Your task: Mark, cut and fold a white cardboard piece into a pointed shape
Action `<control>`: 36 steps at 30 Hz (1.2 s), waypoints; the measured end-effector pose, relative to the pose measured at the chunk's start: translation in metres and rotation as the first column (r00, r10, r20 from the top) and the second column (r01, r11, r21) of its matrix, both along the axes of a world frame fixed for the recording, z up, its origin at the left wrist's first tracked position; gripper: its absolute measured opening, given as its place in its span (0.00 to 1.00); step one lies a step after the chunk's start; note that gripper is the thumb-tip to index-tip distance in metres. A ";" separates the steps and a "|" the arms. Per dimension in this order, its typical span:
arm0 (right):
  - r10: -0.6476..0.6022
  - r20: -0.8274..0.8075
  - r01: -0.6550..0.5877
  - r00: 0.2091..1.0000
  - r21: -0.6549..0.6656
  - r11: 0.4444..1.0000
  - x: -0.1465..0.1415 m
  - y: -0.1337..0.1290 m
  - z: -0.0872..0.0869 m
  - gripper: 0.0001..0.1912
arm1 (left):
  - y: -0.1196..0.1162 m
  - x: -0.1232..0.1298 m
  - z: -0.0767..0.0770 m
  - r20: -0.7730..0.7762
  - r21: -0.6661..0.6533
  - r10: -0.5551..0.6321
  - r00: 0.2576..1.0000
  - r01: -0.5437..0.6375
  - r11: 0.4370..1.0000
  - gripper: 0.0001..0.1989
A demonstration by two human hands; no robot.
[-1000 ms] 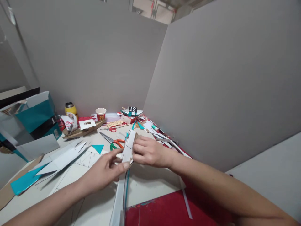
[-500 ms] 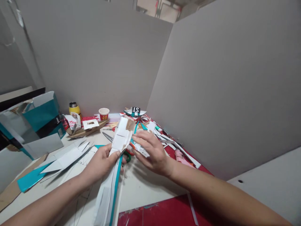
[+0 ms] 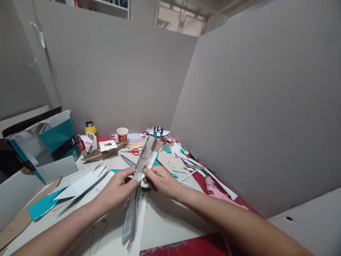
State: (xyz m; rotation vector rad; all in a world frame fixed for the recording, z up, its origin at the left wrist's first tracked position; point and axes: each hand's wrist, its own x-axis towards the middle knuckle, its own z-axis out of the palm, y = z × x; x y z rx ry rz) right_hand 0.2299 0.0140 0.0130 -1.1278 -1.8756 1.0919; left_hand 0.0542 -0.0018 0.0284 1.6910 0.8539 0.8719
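A long folded cardboard strip (image 3: 145,156), white and grey with a brown corrugated patch near its top, is held between both hands. My left hand (image 3: 121,186) pinches its left edge at the middle. From the right, my right hand (image 3: 160,181) grips the other edge with thumb and bent fingers. The strip's lower part (image 3: 130,217) hangs down toward me. Metal scissors blades (image 3: 128,160) show behind the strip on the table; their handles are mostly hidden by the strip and hands.
Teal and white box pieces (image 3: 57,138) stand at the left, beside cut white sheets (image 3: 80,183). Farther back are a yellow bottle (image 3: 91,131), a paper cup (image 3: 122,134) and red-handled scissors (image 3: 134,152). Scraps and a pink item (image 3: 213,186) lie right, near grey partitions (image 3: 255,106).
My right hand has closed onto the strip, its fingers spread before. The strip has turned, showing a greyer face. The view has shifted, and red-handled scissors now show behind.
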 end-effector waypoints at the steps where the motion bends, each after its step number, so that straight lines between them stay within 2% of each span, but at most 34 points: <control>1: 0.002 -0.008 -0.002 1.000 -0.016 1.000 0.004 0.000 0.002 0.26 | 0.002 -0.001 0.000 0.012 -0.056 -0.037 0.999 0.038 0.998 0.08; 5: 0.064 -0.066 -0.069 0.996 -0.064 0.996 0.019 -0.002 0.010 0.26 | 0.006 -0.003 -0.002 0.107 -0.213 -0.159 0.981 0.179 0.961 0.13; 9: 0.143 -0.145 -0.156 0.979 -0.082 0.984 0.027 -0.003 0.011 0.27 | 0.000 0.001 0.000 0.153 -0.233 -0.205 0.967 0.236 0.943 0.18; 12: 0.118 -0.163 -0.138 0.980 -0.115 0.984 0.023 -0.002 0.006 0.26 | -0.007 0.006 -0.001 0.105 -0.172 -0.132 0.986 0.149 0.974 0.18; 14: 0.065 -0.153 -0.086 0.986 -0.137 0.987 0.018 -0.003 0.002 0.24 | -0.011 0.009 -0.004 0.065 -0.074 -0.033 0.997 0.038 0.997 0.13; 17: 0.027 -0.115 -0.047 0.993 -0.179 0.983 0.007 -0.006 -0.003 0.23 | -0.014 0.009 -0.009 0.016 0.052 0.115 0.993 -0.116 0.992 0.05; 20: 0.053 -0.082 -0.071 0.995 -0.230 0.971 0.000 -0.008 -0.003 0.22 | -0.015 0.008 -0.010 -0.011 0.076 0.151 0.989 -0.149 0.986 0.01; 23: 0.107 -0.065 -0.120 0.992 -0.254 0.960 0.002 -0.007 -0.001 0.20 | -0.012 0.006 -0.007 0.022 0.028 0.084 0.996 -0.085 0.996 0.06; 25: 0.146 -0.070 -0.159 0.987 -0.259 0.953 0.008 -0.006 0.001 0.20 | -0.008 0.004 -0.005 0.072 -0.050 0.014 0.997 -0.010 0.999 0.10; 30: 0.205 -0.132 -0.233 0.970 -0.251 0.940 0.021 -0.006 -0.002 0.19 | 0.005 0.000 -0.007 0.186 -0.284 -0.116 0.976 0.167 0.944 0.17; 32: 0.218 -0.155 -0.253 0.964 -0.268 0.930 0.022 -0.005 -0.005 0.20 | 0.006 0.000 -0.009 0.212 -0.315 -0.116 0.970 0.180 0.932 0.17; 36: 0.183 -0.164 -0.224 0.969 -0.282 0.933 0.020 -0.003 -0.011 0.23 | 0.002 0.004 -0.012 0.221 -0.287 -0.084 0.972 0.147 0.947 0.19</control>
